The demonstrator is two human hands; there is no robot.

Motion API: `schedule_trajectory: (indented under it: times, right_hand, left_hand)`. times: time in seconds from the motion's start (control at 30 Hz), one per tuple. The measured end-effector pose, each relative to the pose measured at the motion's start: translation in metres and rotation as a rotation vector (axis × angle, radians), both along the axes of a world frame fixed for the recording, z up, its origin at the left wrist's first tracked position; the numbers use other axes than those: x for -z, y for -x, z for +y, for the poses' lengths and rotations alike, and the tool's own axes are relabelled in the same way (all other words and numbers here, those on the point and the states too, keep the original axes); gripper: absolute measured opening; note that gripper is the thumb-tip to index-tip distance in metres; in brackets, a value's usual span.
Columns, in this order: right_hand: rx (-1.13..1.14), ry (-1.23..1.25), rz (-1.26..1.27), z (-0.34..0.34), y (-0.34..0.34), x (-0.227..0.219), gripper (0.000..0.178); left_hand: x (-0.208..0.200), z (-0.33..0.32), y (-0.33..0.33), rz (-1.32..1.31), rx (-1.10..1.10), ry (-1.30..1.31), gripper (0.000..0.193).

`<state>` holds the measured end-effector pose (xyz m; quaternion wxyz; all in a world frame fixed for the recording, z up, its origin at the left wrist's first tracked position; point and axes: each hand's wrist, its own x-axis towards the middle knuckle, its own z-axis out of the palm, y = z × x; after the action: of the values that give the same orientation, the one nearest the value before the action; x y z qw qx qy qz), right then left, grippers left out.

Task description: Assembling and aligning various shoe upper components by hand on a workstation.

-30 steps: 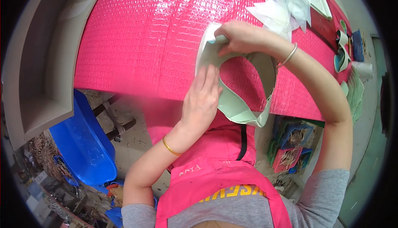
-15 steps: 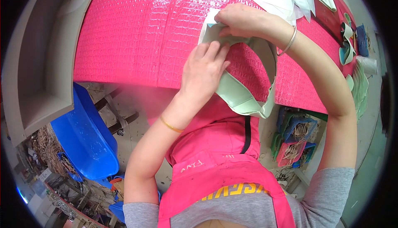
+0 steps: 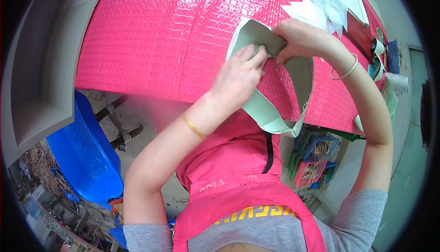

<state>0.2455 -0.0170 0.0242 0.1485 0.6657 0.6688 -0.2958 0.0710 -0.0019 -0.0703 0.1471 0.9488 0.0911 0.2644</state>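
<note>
A pale green, leather-like panel piece forms an open loop, with a greyish-green inner face and a whitish outer edge. It stands over the pink tabletop near its front edge. My left hand reaches into the loop, its fingers bent together and pressed on the piece's inner face; the fingertips are partly hidden. At the far edge of the loop, my right hand grips the material between thumb and fingers. The near side of the loop hangs just past the table edge, by my pink apron.
Pink embossed sheeting covers the table. White paper-like pieces lie at the back right, near green strips. A grey box-like frame borders the left. Below are a blue bin and coloured baskets.
Both hands have shifted slightly right and nearer. My right hand has moved along the far edge, uncovering more of the loop's inner face and upper left corner.
</note>
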Motion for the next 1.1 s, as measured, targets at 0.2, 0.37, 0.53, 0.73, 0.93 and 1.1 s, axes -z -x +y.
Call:
schedule_trajectory:
  times: [0.2, 0.37, 0.53, 0.73, 0.93, 1.1]
  right_hand:
    - [0.063, 0.206, 0.069, 0.007, 0.0, -0.007, 0.032]
    - [0.071, 0.186, -0.085, -0.003, 0.001, -0.003, 0.031]
    - [0.175, 0.165, 0.053, -0.026, -0.007, -0.002, 0.024]
    - [0.011, -0.667, -0.021, -0.082, 0.023, 0.025, 0.022]
    - [-0.041, -0.716, -0.168, -0.098, 0.05, 0.022, 0.027]
    - [-0.003, -0.7, -0.012, -0.099, 0.064, 0.019, 0.025]
  left_hand:
    - [-0.006, -0.003, 0.0, 0.081, -0.003, 0.076, 0.03]
    - [-0.009, -0.001, -0.003, 0.109, -0.013, 0.133, 0.029]
    - [-0.027, 0.007, -0.008, 0.191, 0.007, 0.381, 0.017]
    - [-0.052, 0.041, -0.102, -0.073, 0.22, 0.172, 0.018]
    - [-0.046, 0.055, -0.129, 0.692, 0.601, 0.61, 0.029]
    - [-0.041, 0.067, -0.117, 0.8, 0.497, 0.657, 0.028]
